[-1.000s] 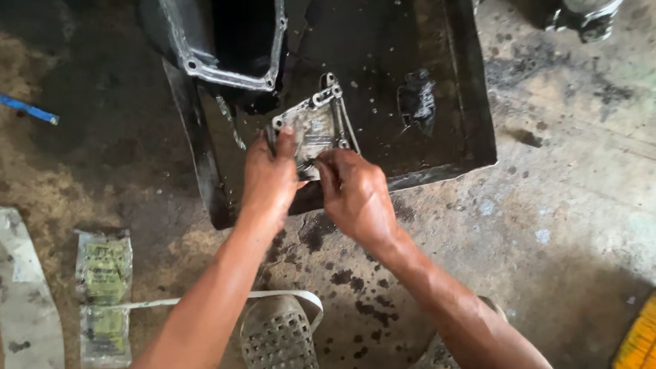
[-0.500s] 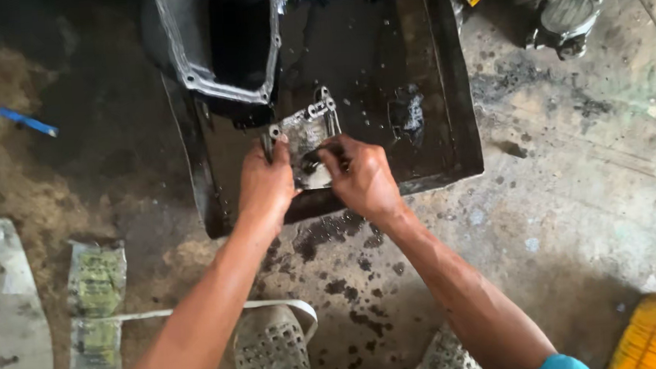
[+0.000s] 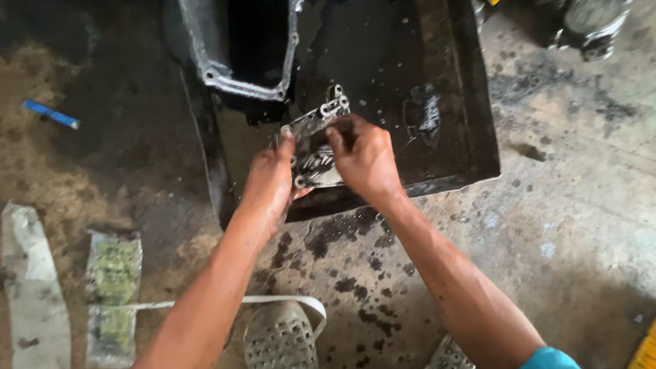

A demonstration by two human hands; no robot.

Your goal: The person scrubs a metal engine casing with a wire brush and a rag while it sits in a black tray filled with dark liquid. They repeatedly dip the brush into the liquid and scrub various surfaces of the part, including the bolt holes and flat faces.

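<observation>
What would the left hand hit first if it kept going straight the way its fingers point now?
Probably the grey metal casing standing in the black tray just beyond the left hand; depth is unclear.

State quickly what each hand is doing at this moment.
Left hand: closed on the grey metal part, gripping its left edge.
Right hand: closed on the same part's right side.

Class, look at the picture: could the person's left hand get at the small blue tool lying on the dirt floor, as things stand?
Probably yes: the left hand grips the grey metal engine part over the black tray; bare floor lies between it and the small blue tool.
</observation>
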